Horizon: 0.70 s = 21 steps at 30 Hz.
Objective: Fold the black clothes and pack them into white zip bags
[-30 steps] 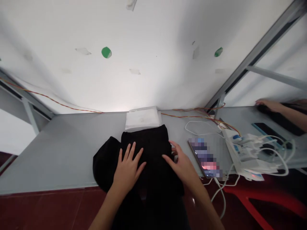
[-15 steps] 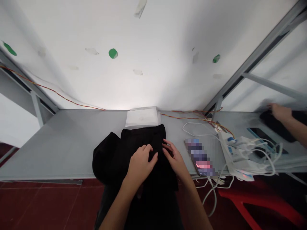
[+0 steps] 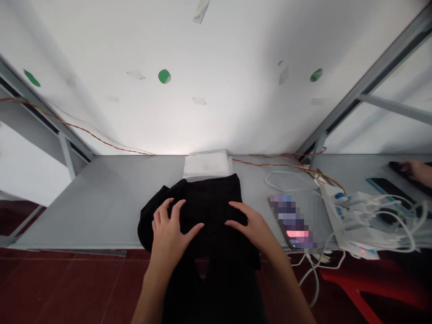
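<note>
One black cloth (image 3: 212,202) is lying on the grey surface (image 3: 101,202), its near part overhanging the front edge. One left hand (image 3: 170,231) is lying over the cloth's left side, grip wide, fingers curving, thumb standing apart. One right hand (image 3: 254,226) is lying over its right side, grip likewise wide between thumb and fingers. One white packet (image 3: 206,164) is lying just behind the cloth; one phone (image 3: 290,222) is lying near the right hand.

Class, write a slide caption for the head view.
Left hand and right hand at a black cloth, a phone lying to the right.
</note>
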Each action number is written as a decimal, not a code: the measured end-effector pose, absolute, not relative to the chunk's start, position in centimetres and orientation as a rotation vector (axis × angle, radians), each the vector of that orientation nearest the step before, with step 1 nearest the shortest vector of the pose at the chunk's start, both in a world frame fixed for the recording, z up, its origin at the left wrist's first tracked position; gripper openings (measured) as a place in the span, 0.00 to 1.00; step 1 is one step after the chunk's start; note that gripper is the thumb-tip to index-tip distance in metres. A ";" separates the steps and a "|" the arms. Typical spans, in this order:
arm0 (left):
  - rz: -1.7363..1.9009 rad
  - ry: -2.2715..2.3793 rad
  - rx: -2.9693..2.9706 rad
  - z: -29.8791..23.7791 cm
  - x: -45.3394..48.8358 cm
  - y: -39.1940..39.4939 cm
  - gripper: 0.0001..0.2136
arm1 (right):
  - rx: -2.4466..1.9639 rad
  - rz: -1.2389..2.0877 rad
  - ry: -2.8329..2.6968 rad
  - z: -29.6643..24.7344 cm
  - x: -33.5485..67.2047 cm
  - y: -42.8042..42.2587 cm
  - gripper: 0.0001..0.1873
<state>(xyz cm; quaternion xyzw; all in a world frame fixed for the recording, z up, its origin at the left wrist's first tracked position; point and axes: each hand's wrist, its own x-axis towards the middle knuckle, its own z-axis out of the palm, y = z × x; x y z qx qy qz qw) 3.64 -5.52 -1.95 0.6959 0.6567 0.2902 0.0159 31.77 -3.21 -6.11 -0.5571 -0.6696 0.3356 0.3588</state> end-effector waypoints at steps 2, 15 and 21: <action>0.778 2.114 2.160 -2.2 3.2 -4.9 0.21 | -1.449 0.879 -1.775 -5.7 32.2 -3.2 0.21; 0.470 1.521 2.710 -1.3 1.3 -2.6 0.28 | -1.261 0.609 -2.079 -4.1 33.7 -6.4 0.12; 0.413 1.088 2.831 -0.8 -0.5 -5.2 0.12 | -1.342 0.676 -2.204 -4.8 35.7 -9.1 0.15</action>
